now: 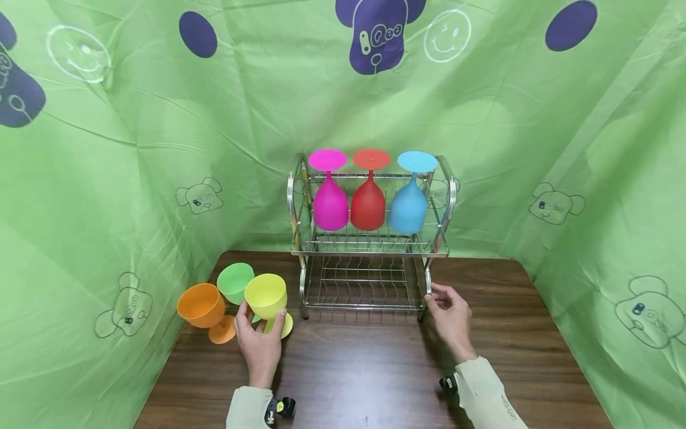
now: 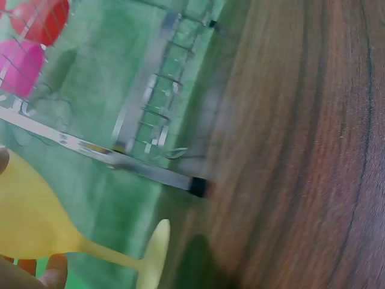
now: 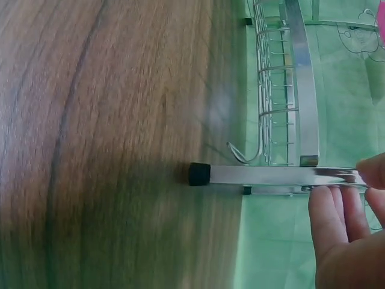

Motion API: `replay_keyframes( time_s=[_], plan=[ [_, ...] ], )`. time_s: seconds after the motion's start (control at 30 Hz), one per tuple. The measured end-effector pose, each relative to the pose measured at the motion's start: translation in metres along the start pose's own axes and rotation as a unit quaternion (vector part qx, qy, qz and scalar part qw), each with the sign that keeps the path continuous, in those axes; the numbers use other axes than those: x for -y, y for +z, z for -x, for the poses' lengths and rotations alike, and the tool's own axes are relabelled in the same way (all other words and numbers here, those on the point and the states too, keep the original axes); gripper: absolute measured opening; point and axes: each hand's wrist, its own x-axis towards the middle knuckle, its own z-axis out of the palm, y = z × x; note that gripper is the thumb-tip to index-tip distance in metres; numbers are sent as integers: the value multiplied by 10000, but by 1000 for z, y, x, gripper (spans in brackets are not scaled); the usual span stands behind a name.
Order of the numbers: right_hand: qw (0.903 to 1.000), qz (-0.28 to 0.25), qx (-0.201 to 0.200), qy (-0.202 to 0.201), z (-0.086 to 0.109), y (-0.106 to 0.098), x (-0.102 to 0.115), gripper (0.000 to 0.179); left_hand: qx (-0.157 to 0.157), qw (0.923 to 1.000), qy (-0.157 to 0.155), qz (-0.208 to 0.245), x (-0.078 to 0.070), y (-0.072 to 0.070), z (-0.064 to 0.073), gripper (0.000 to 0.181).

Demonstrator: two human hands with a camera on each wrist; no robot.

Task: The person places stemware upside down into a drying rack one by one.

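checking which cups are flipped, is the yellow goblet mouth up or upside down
Mouth up: the yellow goblet, held by the left hand, shows its open bowl above its foot.

Your head view looks forward and down over the tabletop (image 1: pixel 364 369), taking in the whole dish rack (image 1: pixel 370 254). Your wrist views sit nearer, rolled sideways: the left faces its left leg (image 2: pixel 156 173), the right its right leg (image 3: pixel 258 175). All three share the lower shelf (image 1: pixel 364 307).
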Motion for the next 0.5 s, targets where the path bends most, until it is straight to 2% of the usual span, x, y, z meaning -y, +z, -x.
replay_keyframes(
  time_s=[0.13, 0.27, 0.4, 0.5],
  plan=[
    [9988, 368, -41, -309, 5, -5, 5, 36, 292, 9991, 306, -101, -15, -9, 4, 93],
    [9951, 640, 26, -758, 13, -9, 22, 43, 722, 9947, 664, -311, -33, -18, 6, 95],
    [9911, 679, 357, -1088, 24, -14, 47, 47, 1184, 9856, 963, -728, -51, -26, 9, 95],
    [9891, 419, 764, -1187, 34, -20, 65, 46, 1562, 9740, 1195, -1120, -65, -29, 11, 95]
  ],
)
